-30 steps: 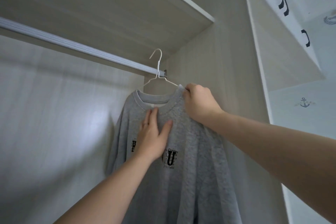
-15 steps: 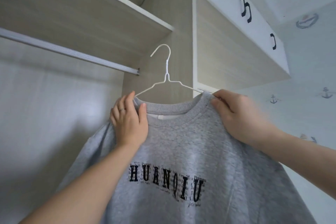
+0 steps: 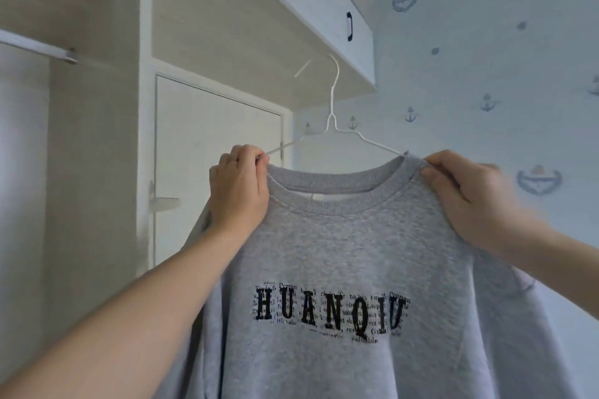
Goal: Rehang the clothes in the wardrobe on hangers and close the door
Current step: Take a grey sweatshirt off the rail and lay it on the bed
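A grey sweatshirt (image 3: 350,253) with black "HUANQIU" lettering hangs on a white wire hanger (image 3: 332,113), held up in the air in front of me. My left hand (image 3: 238,191) grips the sweatshirt's left shoulder beside the collar, where the hanger wire enters. My right hand (image 3: 466,197) grips the right shoulder next to the collar. The hanger's hook is free and touches nothing. The wardrobe rail (image 3: 35,47) ends at the far left, well away from the hanger.
The open wardrobe's side panel (image 3: 94,155) stands at the left. A white door (image 3: 214,155) with a lever handle (image 3: 163,202) is behind the sweatshirt. Overhead cabinets with black handles (image 3: 349,26) run above. Wallpaper with anchors (image 3: 486,100) fills the right.
The sweatshirt and hanger came off the rail and moved right, out of the wardrobe. My left hand shifted from the chest to the left shoulder. My view turned right.
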Action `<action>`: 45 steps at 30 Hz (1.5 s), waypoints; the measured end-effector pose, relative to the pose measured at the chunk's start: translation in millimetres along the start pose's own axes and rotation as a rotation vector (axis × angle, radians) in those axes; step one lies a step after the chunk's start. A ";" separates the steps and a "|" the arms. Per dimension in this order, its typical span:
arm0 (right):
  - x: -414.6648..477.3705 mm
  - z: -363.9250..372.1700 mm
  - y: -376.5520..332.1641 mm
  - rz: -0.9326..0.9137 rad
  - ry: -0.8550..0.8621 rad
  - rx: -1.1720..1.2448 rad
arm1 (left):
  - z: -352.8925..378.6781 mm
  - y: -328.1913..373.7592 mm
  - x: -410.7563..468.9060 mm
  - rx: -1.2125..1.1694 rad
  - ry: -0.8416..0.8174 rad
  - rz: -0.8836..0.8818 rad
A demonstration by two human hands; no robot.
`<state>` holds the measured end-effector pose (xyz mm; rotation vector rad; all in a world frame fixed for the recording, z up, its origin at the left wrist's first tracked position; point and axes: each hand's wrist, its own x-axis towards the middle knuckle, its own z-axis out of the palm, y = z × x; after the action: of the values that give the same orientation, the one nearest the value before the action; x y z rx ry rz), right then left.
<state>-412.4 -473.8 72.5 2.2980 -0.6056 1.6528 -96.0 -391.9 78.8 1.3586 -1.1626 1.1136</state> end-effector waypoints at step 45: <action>-526.4 -288.3 279.4 1.505 -0.008 -1.034 | 438.9 739.0 -484.0 -1.351 -1.093 0.487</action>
<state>-928.5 -498.2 -341.5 0.8885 -2.7125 1.0027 -868.5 -825.7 -354.8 0.4579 -2.4317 -0.4186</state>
